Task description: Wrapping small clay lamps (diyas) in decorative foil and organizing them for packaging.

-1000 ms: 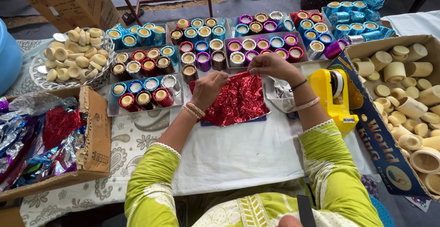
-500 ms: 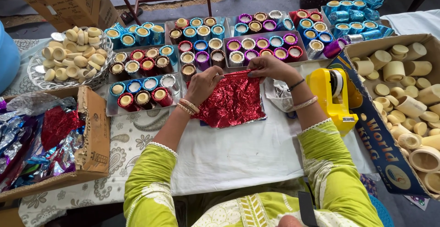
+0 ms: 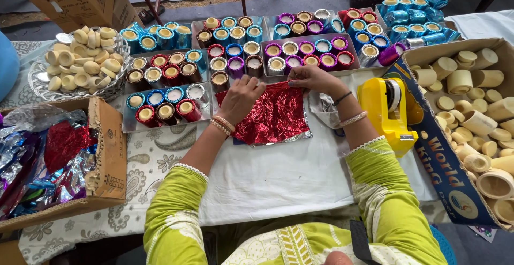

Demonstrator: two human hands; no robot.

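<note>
Fingers (image 3: 251,91) of the left hand (image 3: 239,100) lie spread on red foil (image 3: 276,116); the right hand (image 3: 312,77) pinches its edge, on the white-clothed worktop (image 3: 278,174) among trays of foil-wrapped cups (image 3: 166,101).

Plenty out of sight around this foil-wrapping table.

The left hand (image 3: 239,100) lies flat on the red foil sheet (image 3: 276,116), covering its ten o'clock corner, and whether anything sits under that palm cannot be told. The right hand (image 3: 312,77) curls over the foil's twelve o'clock edge, fingertips tucked from view. At nine o'clock a blue object (image 3: 7,64) is cut by the frame edge, its kind unclear. At eight o'clock, the box of loose foils (image 3: 104,152) runs off the edge. At three o'clock, the box of bare cream cups (image 3: 471,110) is cropped too. Behind the yellow tape dispenser (image 3: 390,112), the white cloth (image 3: 278,174) is hidden.
</note>
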